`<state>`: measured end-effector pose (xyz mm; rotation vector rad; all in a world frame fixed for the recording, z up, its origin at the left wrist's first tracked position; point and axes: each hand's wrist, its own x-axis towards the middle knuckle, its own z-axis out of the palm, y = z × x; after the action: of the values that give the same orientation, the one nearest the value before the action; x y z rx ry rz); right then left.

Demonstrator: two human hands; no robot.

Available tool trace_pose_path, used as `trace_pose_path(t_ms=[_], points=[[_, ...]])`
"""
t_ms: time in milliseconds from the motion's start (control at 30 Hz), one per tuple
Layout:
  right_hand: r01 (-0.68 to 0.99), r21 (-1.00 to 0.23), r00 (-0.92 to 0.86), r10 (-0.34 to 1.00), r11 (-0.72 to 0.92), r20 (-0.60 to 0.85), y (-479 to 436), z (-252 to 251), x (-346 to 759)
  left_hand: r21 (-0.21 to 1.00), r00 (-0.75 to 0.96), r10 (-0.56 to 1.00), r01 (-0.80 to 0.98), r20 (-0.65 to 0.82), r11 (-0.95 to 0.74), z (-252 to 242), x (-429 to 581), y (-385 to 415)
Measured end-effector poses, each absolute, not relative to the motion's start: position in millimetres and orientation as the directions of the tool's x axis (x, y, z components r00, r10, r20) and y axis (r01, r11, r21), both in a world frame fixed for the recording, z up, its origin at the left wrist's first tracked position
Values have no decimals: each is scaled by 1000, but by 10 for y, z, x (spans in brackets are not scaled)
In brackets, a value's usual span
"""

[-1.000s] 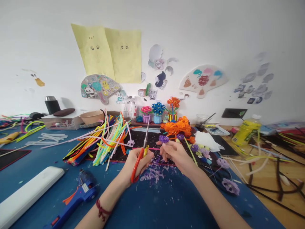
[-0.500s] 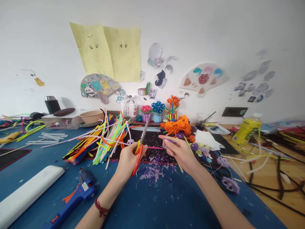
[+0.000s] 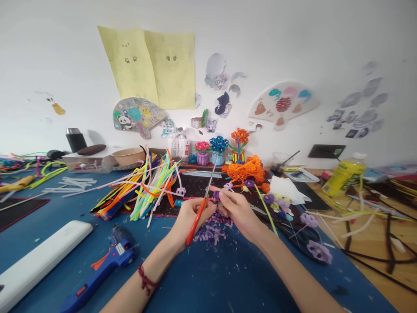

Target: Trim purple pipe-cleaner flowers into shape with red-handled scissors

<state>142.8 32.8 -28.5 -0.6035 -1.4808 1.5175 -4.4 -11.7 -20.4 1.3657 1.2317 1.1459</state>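
Observation:
Around the orange handles of the scissors [image 3: 196, 222], my left hand [image 3: 185, 221] is closed, and the blades point up and away. My right hand [image 3: 239, 211] pinches a small dark purple fuzzy piece [image 3: 216, 195], apparently pipe cleaner, right beside the blades. Whether the blades touch it I cannot tell. Purple fuzz clippings [image 3: 211, 232] lie scattered below both hands. A bundle of multicoloured pipe cleaners [image 3: 153, 187] is left of them. Orange pipe-cleaner flowers [image 3: 246, 169] lie beyond my right hand, and light purple flowers [image 3: 319, 252] sit to its right.
A blue hot glue gun [image 3: 109, 265] and a long white case [image 3: 45, 256] lie at left. Small potted pipe-cleaner flowers [image 3: 219, 148] stand along the wall. At right are white tissue [image 3: 288, 190] and a yellow-labelled bottle [image 3: 343, 176].
My hands have come together: the right hand moved left with the purple piece, up to the scissors in my left hand. The camera view has shifted slightly.

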Motion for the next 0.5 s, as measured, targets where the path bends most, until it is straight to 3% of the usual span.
trace_pose_path(t_ms=[233,500], points=[[-319,-943,-407,884,97,229,358,-294,1459,987,125,992,161,3,-23,-180,-66,-140],[-559,-825,-168,963,83,210,522,-276,1616,970,133,991,244,-18,-15,-133,-117,-148]])
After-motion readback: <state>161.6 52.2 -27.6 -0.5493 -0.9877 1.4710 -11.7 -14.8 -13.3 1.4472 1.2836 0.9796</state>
